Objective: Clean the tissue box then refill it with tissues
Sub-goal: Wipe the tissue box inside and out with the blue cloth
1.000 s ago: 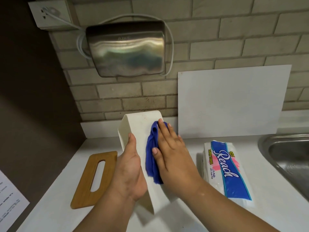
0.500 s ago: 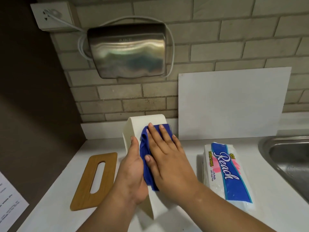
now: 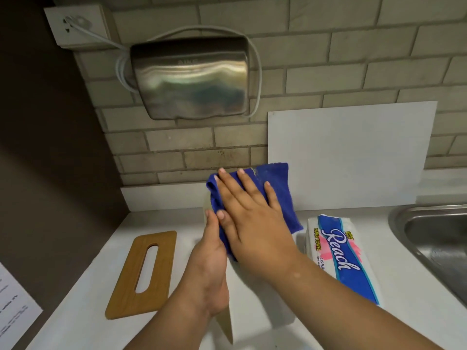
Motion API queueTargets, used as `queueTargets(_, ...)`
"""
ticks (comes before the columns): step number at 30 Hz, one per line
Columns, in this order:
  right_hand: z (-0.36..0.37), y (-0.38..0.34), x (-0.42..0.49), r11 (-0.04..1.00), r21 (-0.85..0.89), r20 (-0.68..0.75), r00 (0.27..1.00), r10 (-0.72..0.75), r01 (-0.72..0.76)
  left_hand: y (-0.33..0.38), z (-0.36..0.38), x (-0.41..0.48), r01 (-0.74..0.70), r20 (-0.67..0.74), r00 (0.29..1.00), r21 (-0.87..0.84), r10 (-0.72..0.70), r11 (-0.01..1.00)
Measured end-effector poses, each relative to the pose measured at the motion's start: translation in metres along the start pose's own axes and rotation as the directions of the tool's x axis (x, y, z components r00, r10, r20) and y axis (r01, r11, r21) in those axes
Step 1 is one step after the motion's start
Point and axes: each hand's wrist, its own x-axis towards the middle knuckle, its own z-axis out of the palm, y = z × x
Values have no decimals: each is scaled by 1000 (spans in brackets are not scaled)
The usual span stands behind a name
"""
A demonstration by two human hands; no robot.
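Observation:
The white tissue box stands tilted on the counter, mostly hidden behind my hands. My left hand grips its left edge. My right hand lies flat with straight fingers, pressing a blue cloth against the box's upper face. The cloth drapes over the box's top and down its right side. The box's wooden lid, with a long slot, lies flat on the counter to the left. A pack of Reach paper towels lies to the right of the box.
A steel sink is set in the white counter at right. A white board leans on the brick wall behind. A steel hand dryer hangs above. A printed paper sits at lower left.
My right hand has slid the blue cloth up and to the right across the box, which has turned so its broad face is now hidden. The cloth has spread over the top.

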Motion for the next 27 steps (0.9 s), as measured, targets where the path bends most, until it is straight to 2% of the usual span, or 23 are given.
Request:
queueTargets(3, -8, 8, 18, 991, 54, -22, 992, 122, -121, -1, 3, 0, 40, -4, 999, 42, -40, 998)
queueTargets(6, -6, 18, 21, 899, 363, -1, 964, 264, -246, 6, -3, 0, 45, -84, 996, 83, -38, 996)
queueTargets(8, -4, 22, 15, 798, 539, 71, 959, 275, -269, 7, -13, 5, 71, -86, 994, 47, -67, 996)
queueTargets(11, 0, 18, -5, 756, 597, 181, 963, 200, -269, 17, -18, 6, 12, -142, 990, -2, -13, 1000)
queueTargets(13, 5, 13, -24, 796, 557, 203, 968, 148, -238, 24, -25, 10, -32, -169, 985, -13, 29, 999)
queueTargets(16, 17, 4, -49, 946, 314, 176, 984, 28, -83, 33, -27, 10, -83, -205, 975, 10, 84, 996)
queueTargets(19, 21, -3, -55, 992, 127, 209, 978, -11, -16, 30, -18, 7, -97, -217, 972, -25, 89, 995)
queueTargets(23, 17, -11, -38, 997, 81, 165, 986, -15, 2, 27, -1, 0, -75, -131, 990, -156, 54, 985)
queueTargets(27, 11, -5, -6, 994, 93, 44, 998, 48, -52, 19, 7, -4, -97, -86, 992, -82, 90, 992)
